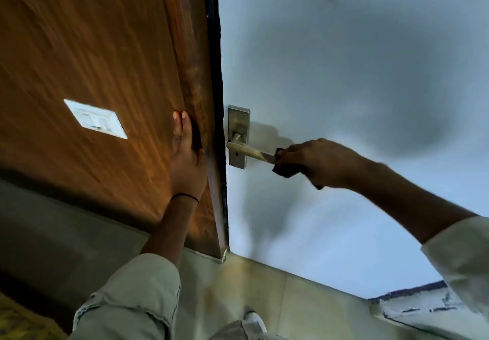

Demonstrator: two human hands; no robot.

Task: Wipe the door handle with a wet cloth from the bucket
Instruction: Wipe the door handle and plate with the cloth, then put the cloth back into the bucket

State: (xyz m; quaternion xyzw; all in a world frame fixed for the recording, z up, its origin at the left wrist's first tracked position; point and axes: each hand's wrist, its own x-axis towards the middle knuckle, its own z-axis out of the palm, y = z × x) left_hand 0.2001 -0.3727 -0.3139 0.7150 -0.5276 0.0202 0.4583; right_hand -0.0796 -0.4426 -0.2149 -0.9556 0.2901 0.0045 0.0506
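Note:
A metal lever door handle (250, 151) sticks out from a steel backplate (239, 125) on the pale blue-grey door (344, 75). My right hand (315, 161) grips a dark cloth (284, 169) wrapped around the free end of the lever. My left hand (186, 159) lies flat with fingers together against the brown wooden frame (195, 75) just left of the door's edge. The bucket is out of view.
A white switch plate (95, 118) sits on the wooden panel to the left. Tiled floor (291, 294) runs along the bottom, with my white shoe (255, 321) on it. A pale slab with a chipped blue edge (423, 305) lies at the lower right.

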